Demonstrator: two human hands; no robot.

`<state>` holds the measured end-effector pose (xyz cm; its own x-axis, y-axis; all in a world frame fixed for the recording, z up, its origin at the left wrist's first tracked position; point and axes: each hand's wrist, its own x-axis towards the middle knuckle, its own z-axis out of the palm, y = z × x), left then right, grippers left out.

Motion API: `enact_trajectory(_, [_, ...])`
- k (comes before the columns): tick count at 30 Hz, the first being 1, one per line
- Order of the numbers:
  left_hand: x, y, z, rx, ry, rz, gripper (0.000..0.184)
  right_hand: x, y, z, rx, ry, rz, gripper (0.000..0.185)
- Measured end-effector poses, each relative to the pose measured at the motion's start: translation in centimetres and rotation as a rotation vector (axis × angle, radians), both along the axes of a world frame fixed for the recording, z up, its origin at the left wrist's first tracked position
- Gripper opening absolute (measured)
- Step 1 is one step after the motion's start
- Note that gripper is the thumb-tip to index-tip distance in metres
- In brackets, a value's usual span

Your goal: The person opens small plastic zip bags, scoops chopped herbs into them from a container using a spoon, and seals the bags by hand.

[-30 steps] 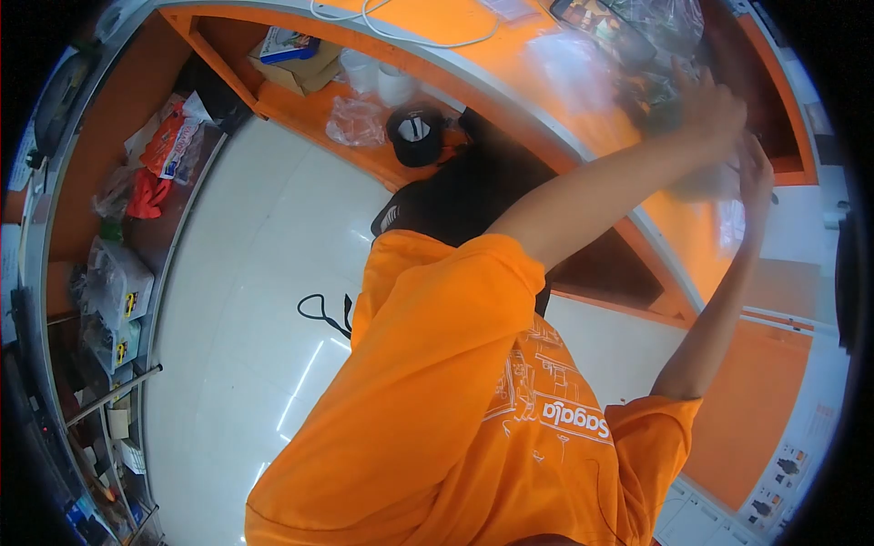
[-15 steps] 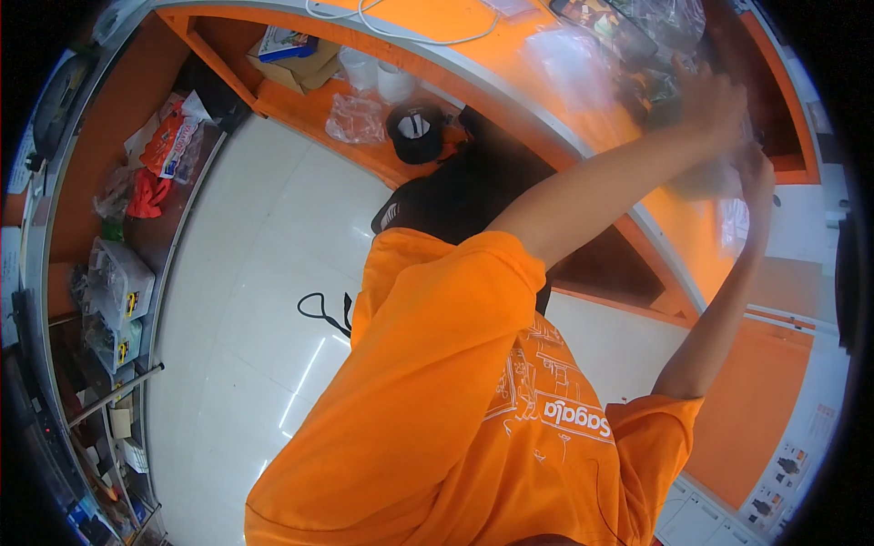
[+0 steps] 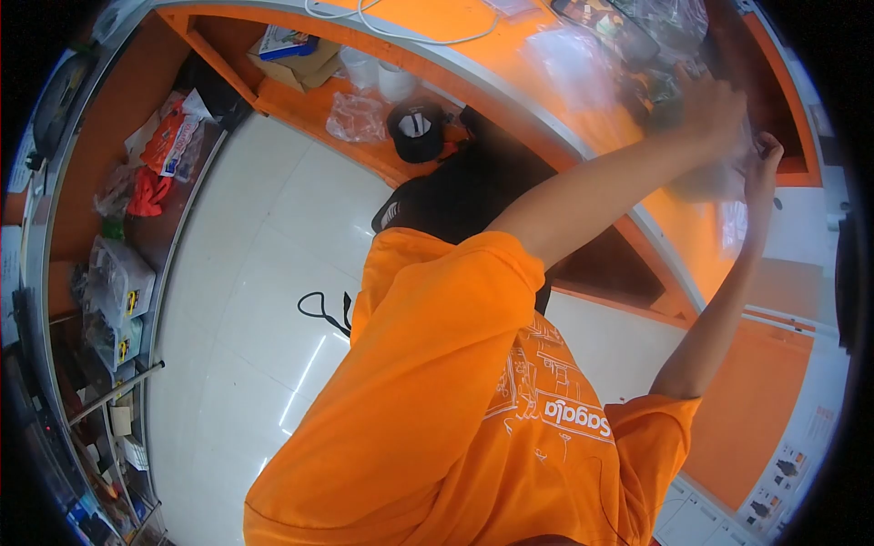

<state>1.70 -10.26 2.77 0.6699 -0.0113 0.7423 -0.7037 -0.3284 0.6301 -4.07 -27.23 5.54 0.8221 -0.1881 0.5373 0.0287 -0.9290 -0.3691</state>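
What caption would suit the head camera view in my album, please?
Left hand and right hand close together over an orange counter, near clear plastic bags.

One head-worn camera looks forward and down; shirt point(image 3: 401, 391) close, counter point(image 3: 499, 56) farther.

Orange short-sleeved T-shirt point(image 3: 401, 409), white lettering point(image 3: 576, 417), white line drawings point(image 3: 523, 378)
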Motion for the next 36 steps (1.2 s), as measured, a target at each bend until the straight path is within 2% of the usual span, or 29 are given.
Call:
enact_trajectory(3, [0.2,-0.2,0.0,0.004,0.017,-0.015,0.016,-0.2,2.1,-0.1,-0.141,-0.194,0.061,0.028])
enact_trajectory(6, [0.4,-0.4,0.0,-0.061,0.038,-0.06,0.013,-1.4,3.4,1.0,-0.261,-0.009,-0.048,0.023])
enact_trajectory(15, [2.7,-2.3,-0.4,-0.249,0.116,-0.14,0.004,-2.4,3.3,1.1,0.116,0.052,0.13,0.019])
enact_trajectory(17, [2.5,-2.0,-0.1,-0.213,0.161,-0.142,0.003,-2.8,3.6,1.2,0.121,0.07,0.114,0.017])
enact_trajectory(23, [2.7,-1.0,0.1,-0.303,0.243,-0.389,0.003,-3.1,3.8,1.0,0.175,0.008,0.155,0.015])
enact_trajectory(28, [2.7,-0.8,0.1,-0.241,0.233,-0.432,0.005,-2.9,4.2,1.5,0.066,0.038,0.124,0.014])
enact_trajectory(31, [2.8,-1.0,0.0,-0.262,0.236,-0.48,0.006,-2.5,3.2,1.1,0.079,0.045,0.216,0.012])
enact_trajectory(36, [2.8,-0.8,0.1,-0.245,0.209,-0.522,0.01,-2.5,2.6,1.0,0.084,0.017,0.191,0.014])
